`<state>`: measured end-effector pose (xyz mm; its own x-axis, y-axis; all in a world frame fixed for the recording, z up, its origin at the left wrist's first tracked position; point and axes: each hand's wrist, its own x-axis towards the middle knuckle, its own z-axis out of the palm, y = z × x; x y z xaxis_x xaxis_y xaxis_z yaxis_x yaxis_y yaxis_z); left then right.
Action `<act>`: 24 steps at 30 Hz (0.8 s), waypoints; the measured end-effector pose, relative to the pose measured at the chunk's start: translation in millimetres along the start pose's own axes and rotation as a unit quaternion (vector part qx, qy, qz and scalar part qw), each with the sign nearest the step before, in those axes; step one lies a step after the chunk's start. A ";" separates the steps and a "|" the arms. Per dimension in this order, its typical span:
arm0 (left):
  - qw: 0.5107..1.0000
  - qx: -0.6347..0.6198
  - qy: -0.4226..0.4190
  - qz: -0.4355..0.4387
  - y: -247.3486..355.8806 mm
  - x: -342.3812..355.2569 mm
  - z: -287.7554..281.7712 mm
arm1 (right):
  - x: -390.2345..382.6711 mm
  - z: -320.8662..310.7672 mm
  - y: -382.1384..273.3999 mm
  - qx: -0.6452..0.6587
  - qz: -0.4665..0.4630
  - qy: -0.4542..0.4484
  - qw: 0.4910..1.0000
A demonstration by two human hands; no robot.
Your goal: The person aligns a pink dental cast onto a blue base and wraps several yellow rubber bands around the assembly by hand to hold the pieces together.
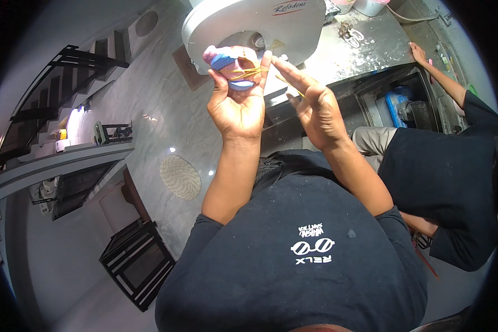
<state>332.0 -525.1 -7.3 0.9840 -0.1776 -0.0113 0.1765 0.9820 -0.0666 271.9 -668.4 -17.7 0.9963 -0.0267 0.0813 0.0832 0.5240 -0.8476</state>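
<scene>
My left hand [239,115] holds up a small pink and blue block that looks like a dental cast [227,61], gripped between thumb and fingers. Thin yellow rubber bands [250,72] wrap across its middle, with blue layers above and below them. One yellow strand stretches from the cast to my right hand [322,113], which has hold of it beside the left fingertips. The right fingers point up and left, and the inner side of their grip is partly hidden. Just beyond the cast stands a rounded white and grey machine [205,33] with a dark opening.
Right of the machine, a metal worktop [371,61] bears scissors [350,34] and white crumbs. A co-worker's hand [418,53] rests at its far right edge; that person in dark clothing [437,171] is close on my right. Below the worktop sits a blue object [395,108].
</scene>
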 end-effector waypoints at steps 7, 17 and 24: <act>0.955 0.263 -0.139 -0.008 2.5 -7.5 -15.0 | 1.9 -6.0 -8.4 0.062 0.032 0.009 0.998; 0.875 0.436 -0.201 0.061 -14.2 -19.8 -8.4 | -6.1 3.7 -18.8 -0.141 -0.076 0.053 0.986; 0.807 0.545 -0.217 0.064 -10.2 -21.4 -19.5 | -12.2 0.6 -17.3 -0.027 -0.028 0.109 0.993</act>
<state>308.7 -532.6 -25.8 0.8690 -0.2643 0.4183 -0.2447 0.5053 0.8275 258.2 -676.6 -3.7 0.9704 -0.2409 0.0196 0.1343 0.4699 -0.8724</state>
